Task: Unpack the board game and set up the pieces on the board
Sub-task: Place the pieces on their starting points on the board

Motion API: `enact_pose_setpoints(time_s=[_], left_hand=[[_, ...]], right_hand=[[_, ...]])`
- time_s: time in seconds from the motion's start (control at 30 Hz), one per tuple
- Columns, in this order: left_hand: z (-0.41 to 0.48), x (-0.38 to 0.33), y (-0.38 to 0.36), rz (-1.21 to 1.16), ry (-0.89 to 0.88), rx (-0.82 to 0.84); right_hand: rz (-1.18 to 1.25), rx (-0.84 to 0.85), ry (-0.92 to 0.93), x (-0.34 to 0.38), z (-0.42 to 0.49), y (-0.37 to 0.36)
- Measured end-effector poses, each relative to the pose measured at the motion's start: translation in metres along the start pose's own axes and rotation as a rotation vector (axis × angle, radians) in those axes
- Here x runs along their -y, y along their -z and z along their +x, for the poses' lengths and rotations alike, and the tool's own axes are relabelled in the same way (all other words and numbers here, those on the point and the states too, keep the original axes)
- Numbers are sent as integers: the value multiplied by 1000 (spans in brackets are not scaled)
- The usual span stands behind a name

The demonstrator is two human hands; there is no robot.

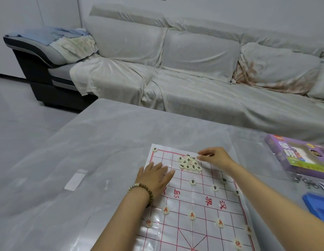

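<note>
Head view: left hand [154,175], fingers straight, presses the paper xiangqi board [193,201] flat, likely steadying it; right hand [214,157] curls its fingers at the black-piece heap [190,163], grasp unclear.

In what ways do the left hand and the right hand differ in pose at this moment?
The left hand lies flat, fingers straight, on the board; the right hand is arched, fingers curled, its tips at the heap of black-marked pieces. The left wrist wears a bead bracelet; the right wrist is bare. Whether the right hand holds a piece cannot be told. Both are over the far half of the board.
</note>
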State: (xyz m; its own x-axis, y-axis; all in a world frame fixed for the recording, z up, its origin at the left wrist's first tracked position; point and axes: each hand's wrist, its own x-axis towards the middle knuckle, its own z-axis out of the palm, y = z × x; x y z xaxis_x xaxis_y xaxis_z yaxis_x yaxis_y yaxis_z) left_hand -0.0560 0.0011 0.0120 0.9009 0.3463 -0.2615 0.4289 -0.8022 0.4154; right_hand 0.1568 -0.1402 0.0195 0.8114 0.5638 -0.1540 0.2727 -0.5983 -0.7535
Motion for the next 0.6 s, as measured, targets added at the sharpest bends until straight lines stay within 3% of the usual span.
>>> enact_pose_setpoints(time_s=[0.2,0.6], left_hand=[[5,-13,-9,12,-62,48],[10,-10,-12,27,-75,19]], right_hand=[[-12,33,26,-15,-4,0],[-9,-61,-21,-7,10,-24]])
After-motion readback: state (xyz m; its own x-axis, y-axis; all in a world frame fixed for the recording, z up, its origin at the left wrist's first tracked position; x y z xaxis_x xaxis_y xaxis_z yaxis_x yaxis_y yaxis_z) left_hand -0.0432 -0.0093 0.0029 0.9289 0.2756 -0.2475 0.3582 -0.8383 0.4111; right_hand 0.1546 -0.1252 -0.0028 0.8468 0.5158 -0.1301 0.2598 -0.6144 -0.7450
